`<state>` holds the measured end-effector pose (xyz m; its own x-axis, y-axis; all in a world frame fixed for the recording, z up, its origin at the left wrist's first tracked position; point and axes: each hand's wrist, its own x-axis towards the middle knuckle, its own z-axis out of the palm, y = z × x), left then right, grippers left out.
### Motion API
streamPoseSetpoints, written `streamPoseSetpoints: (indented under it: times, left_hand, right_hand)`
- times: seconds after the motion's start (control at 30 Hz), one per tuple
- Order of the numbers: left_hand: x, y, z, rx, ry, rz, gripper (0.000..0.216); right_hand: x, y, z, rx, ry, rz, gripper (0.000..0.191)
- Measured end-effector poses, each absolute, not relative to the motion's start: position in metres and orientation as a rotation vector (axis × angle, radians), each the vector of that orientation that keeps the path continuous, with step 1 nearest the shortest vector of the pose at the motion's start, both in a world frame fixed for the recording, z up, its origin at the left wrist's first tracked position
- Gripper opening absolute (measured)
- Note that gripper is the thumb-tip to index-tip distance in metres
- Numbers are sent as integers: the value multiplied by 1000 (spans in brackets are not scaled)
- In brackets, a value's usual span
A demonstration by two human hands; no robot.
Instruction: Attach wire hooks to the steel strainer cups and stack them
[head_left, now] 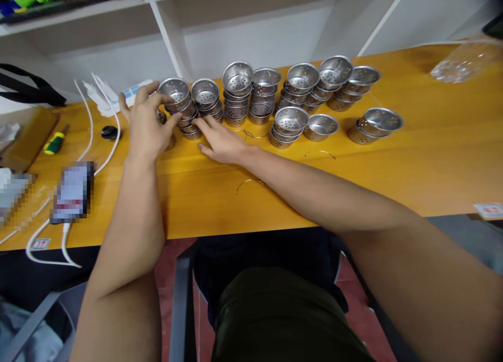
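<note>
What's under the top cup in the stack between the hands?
More metal cups, stacked down to the table. Their insides are covered, and the left hand hides part of them.

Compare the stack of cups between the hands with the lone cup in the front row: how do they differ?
The stack is several cups high; the lone cup is just one. The left hand and right hand are at the stack, while the lone cup has neither near it. Both are perforated metal, mouth up on the table.
</note>
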<state>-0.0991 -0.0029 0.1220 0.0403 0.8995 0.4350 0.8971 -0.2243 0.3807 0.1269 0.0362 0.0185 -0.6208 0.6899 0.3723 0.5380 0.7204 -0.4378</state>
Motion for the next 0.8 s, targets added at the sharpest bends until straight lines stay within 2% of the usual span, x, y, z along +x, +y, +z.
streamPoseSetpoints:
  times: [0.17, 0.37, 0.8]
  left_hand:
    - [-95, -6, 124, 2254, 1941, 959, 70]
    - [-95, -4, 122, 2273, 1971, 913, 72]
    - [-98, 0, 123, 2305, 1935, 876, 101]
  right_hand:
    - [128, 41, 15, -884, -2380, 423, 75]
    - [132, 46, 12, -847, -2387, 429, 67]
    - [129, 39, 14, -859, -2301, 464, 73]
